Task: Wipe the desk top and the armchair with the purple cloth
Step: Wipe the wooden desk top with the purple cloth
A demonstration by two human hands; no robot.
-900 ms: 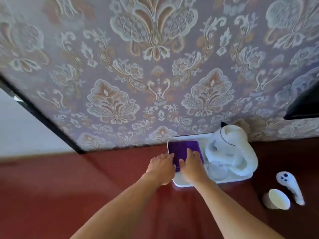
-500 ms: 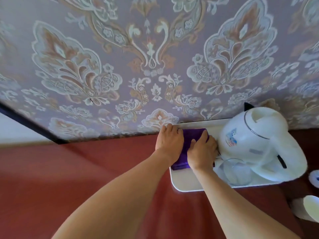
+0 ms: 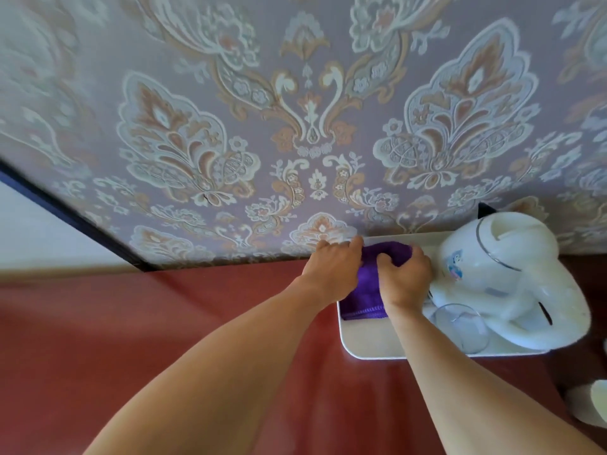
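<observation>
The purple cloth [image 3: 366, 295] lies folded on the left end of a white tray [image 3: 368, 339] that sits on the red-brown desk top [image 3: 164, 323] against the wall. My left hand [image 3: 331, 269] grips the cloth's left edge, fingers curled over its far corner. My right hand [image 3: 405, 279] clutches the cloth's right side, bunching it upward. Both hands are closed on the fabric. The armchair is not in view.
A white electric kettle [image 3: 512, 277] and an upturned clear glass [image 3: 463, 326] stand on the tray's right part, close to my right hand. A white cup [image 3: 591, 405] sits at the desk's right edge. Patterned wallpaper [image 3: 295, 126] rises directly behind the tray.
The view has moved in closer to the tray. Both hands went from resting on the flat cloth to gripping its sides, and the cloth now bunches up between them.
</observation>
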